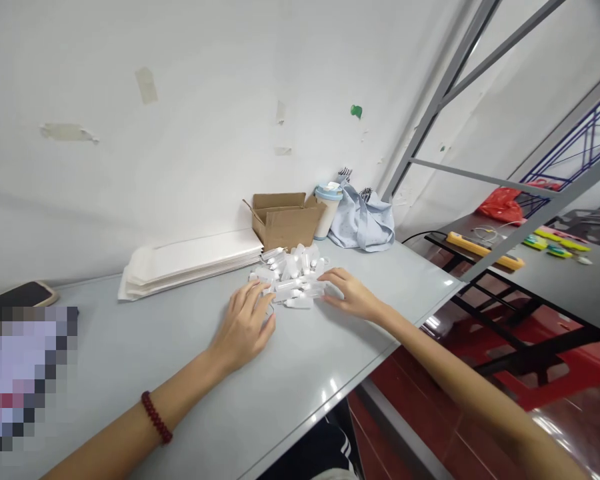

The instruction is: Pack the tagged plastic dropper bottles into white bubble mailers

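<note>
A loose pile of small translucent white plastic tubes with white caps (291,275) lies on the grey table (180,340). At the pile's near left edge is my left hand (244,327), palm down, with its fingers apart and the fingertips at the outer tubes. A dark red beaded bracelet (156,419) circles that wrist. My right hand (351,295) comes in from the right, thumb and fingers spread and slightly curved against the pile's right edge. Neither hand visibly grips a tube, though the undersides of the fingers are hidden.
Behind the pile stand an open cardboard box (293,225), a cup with a blue lid (328,208) and a light blue cloth bag (364,223). White flat sheets or envelopes (193,261) are stacked left. A phone (23,297) lies far left. A metal frame (425,123) rises right.
</note>
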Available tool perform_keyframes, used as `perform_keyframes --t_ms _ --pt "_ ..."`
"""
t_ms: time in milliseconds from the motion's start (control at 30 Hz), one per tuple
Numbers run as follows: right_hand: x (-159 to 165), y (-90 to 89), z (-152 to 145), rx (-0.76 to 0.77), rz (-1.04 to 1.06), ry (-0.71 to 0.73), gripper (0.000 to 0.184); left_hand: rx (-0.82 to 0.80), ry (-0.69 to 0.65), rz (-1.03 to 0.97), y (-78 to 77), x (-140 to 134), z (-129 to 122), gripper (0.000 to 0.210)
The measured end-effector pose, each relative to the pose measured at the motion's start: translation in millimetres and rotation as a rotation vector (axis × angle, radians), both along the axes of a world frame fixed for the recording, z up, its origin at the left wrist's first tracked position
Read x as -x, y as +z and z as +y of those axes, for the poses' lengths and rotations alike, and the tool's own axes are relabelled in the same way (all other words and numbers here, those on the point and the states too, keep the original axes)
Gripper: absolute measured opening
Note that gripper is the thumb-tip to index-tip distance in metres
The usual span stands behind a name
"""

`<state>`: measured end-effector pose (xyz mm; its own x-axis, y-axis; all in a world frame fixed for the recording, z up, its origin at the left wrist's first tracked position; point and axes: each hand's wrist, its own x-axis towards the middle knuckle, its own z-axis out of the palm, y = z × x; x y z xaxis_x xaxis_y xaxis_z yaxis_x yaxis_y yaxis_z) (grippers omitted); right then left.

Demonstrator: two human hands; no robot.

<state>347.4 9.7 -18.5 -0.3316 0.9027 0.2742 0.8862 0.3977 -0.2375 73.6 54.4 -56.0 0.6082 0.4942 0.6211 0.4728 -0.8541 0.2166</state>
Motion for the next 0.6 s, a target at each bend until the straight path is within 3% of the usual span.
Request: perform_keyframes --t_ms 100,267,600 --pt "5.8 16.2 3.7 0.069 -0.072 0.073 0.041 -0.014 0.017 0.071 2.6 -14.0 0.5 0.037" --pt "24.4 32.0 14.9 0.143 -0.207 0.018 0.041 -0.038 0.041 0.161 7.6 -42.9 16.7 0.036" --pt "48.7 15.8 3.7 0.189 -0.388 -0.053 0.041 0.009 0.124 0.329 17.6 -46.2 7.8 0.029"
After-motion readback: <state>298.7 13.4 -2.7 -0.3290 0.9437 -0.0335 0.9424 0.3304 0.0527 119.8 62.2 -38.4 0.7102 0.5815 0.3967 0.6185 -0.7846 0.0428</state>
